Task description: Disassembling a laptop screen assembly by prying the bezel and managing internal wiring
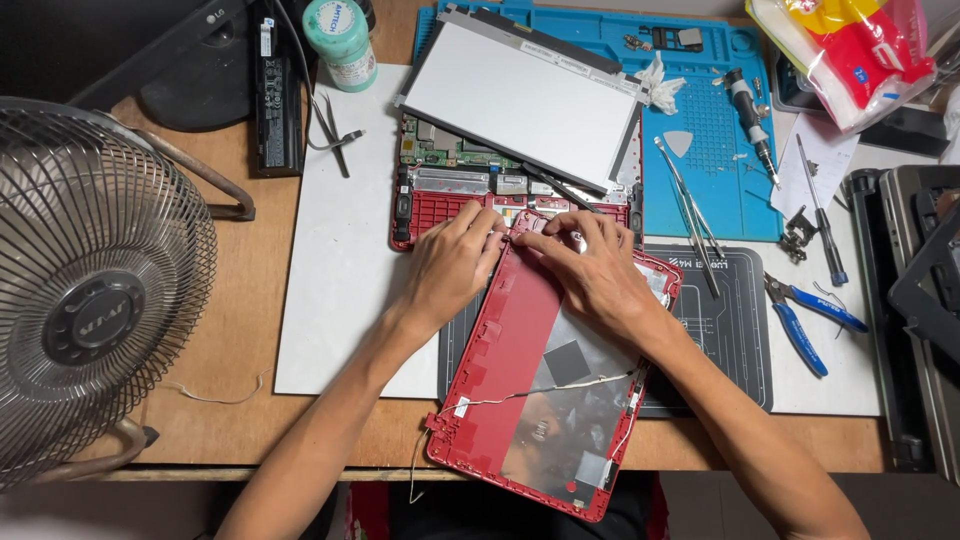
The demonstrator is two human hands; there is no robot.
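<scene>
1. Red plastic is under both our hands: the red lid shell (545, 385) lies tilted near the bench's front edge, its lower corner overhanging.
2. Our left hand (455, 265) and right hand (590, 265) press curled, close-set fingertips on the shell's top edge, where it meets the red laptop base (440, 210); nothing is gripped.
3. We judge this the hinge-end separation; the next move calls for careful prying.
4. The loose screen panel (520, 100) rests on the base. Tweezers (690, 215) and blue pliers (800, 320) crowd the right; the white mat (340, 250) offers room at the left.
</scene>
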